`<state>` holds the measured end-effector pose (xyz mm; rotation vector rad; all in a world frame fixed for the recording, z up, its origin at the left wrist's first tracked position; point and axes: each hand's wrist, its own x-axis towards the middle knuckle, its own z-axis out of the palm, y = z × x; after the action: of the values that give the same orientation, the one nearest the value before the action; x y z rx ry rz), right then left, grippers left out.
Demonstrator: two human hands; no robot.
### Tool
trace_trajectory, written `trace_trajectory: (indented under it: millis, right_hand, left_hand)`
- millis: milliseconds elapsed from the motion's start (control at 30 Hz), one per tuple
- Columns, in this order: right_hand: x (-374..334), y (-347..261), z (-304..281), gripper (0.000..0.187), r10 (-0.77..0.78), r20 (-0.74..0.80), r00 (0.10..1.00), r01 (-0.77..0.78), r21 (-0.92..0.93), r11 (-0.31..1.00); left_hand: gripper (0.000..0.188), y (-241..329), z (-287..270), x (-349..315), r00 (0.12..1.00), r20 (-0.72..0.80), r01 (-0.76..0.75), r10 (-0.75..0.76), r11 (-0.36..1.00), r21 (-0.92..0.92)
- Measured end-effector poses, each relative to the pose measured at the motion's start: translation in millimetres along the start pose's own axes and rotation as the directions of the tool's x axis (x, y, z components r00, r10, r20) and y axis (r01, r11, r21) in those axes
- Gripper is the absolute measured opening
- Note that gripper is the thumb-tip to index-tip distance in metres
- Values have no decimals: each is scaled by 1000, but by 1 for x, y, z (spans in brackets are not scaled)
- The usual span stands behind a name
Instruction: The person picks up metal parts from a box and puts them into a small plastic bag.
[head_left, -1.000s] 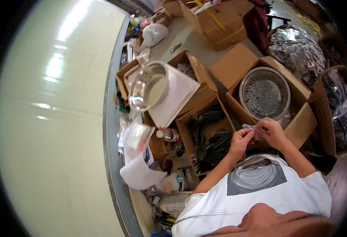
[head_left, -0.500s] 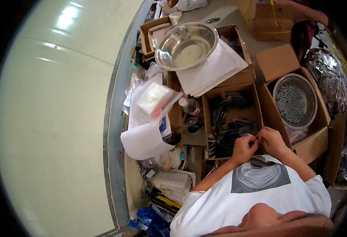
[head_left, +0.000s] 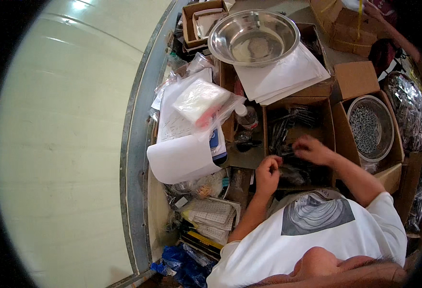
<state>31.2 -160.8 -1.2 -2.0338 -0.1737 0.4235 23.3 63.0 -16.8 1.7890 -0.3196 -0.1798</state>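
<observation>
My left hand (head_left: 268,175) is at the near left edge of an open cardboard box (head_left: 332,126), its fingers curled in with the thumb against them. Whatever it may pinch is too small to make out. Over the inside of the same box reaches my right hand (head_left: 312,150), fingers bent downward and smeared by motion. Inside lie several dark, thin pieces (head_left: 279,132), some seemingly in clear plastic. To the right, a metal bowl (head_left: 391,137) full of small silvery screws (head_left: 363,128) sits in another open carton (head_left: 338,120).
An empty steel basin (head_left: 254,38) rests on white paper sheets (head_left: 283,79) beyond the box. On the left are a pack of clear plastic bags (head_left: 201,102), a bottle (head_left: 247,116) and papers (head_left: 182,163). Bulging plastic sacks (head_left: 405,110) stand far right. Another person's arm (head_left: 403,41) shows at top right.
My hands, together at the box's near right corner before, are now apart. The left has moved left to the near left edge; the right has gone up and left over the box. The view has shifted.
</observation>
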Motion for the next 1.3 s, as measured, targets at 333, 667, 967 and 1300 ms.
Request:
trace_trajectory:
  millis: [333, 667, 967, 1300]
  right_hand:
    - [112, 130, 85, 5, 628, 65, 775, -326, 893, 311]
    - [102, 89, 83, 7, 611, 147, 778, -186, 983, 0]
    - [93, 133, 40, 25, 576, 29, 817, -253, 916, 312]
    - [33, 51, -4, 52, 660, -81, 747, -573, -582, 577]
  left_hand:
    - [11, -15, -20, -41, 982, 98, 181, -159, 936, -302]
    - [12, -11, -36, -44, 987, 123, 138, -106, 946, -292]
    - [16, -8, -35, -36, 972, 205, 164, -112, 953, -256]
    - [20, -2, -41, -29, 984, 171, 77, -42, 976, -206]
